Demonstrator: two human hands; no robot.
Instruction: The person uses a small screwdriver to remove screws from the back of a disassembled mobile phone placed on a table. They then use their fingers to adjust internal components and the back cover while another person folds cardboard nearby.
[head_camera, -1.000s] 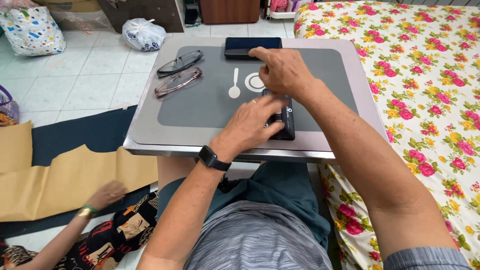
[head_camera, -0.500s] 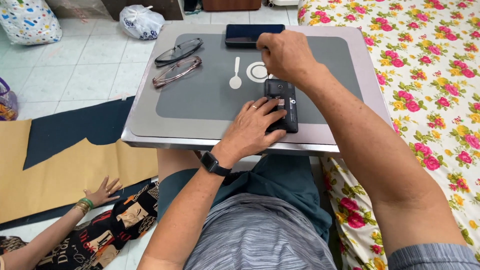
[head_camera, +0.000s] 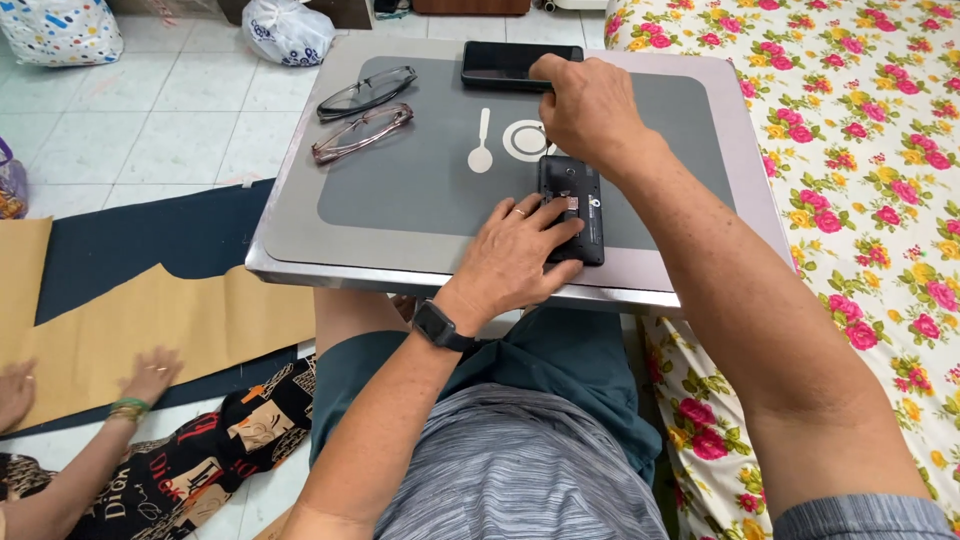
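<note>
Black and with its back cover off, the small phone (head_camera: 571, 207) lies near the front edge of the grey bench (head_camera: 300, 215); the left hand (head_camera: 520, 255) rests on it with fingers spread, pressing it flat. The right hand (head_camera: 590, 110), half closed, touches the larger dark phone (head_camera: 510, 64) at the far edge, though I cannot tell if it grips it. I judge the work is on the opened back, and the next move needs fine fingertips at the small card slot.

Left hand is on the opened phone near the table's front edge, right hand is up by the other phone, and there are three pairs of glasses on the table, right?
Not quite: the head view shows two pairs of glasses, not three. The left hand does rest on the opened phone near the table front edge, and the right hand is by the other phone.
</note>
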